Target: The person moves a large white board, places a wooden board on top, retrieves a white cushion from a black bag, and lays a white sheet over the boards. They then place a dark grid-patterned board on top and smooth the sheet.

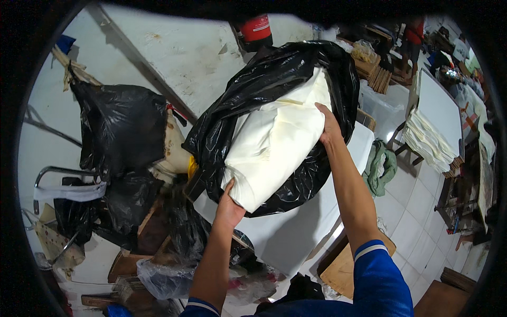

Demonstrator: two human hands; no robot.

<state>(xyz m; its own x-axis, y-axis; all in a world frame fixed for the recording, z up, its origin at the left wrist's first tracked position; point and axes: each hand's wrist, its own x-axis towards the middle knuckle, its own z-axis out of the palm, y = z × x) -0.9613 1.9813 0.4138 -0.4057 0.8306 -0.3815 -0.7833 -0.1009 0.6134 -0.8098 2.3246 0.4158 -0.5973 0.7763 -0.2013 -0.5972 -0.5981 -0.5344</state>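
A thick folded stack of cream-white cloth (277, 140) lies inside a large black plastic bag (253, 87) whose mouth is spread wide. Beneath the bag is a white tabletop (285, 238). My left hand (231, 207) grips the near left corner of the cloth, thumb on top and fingers tucked under it. On the far right edge, my right hand (329, 126) is closed round the cloth, its fingers partly hidden beneath. The far end of the stack runs up under the bag's folds.
Black bags (124, 127) hang and lie at the left by a metal-framed chair (58, 171). A red cylinder (256, 29) stands behind the bag. To the right are a green cloth bundle (380, 168) and another white table (438, 105) with stacked cream sheets (428, 140).
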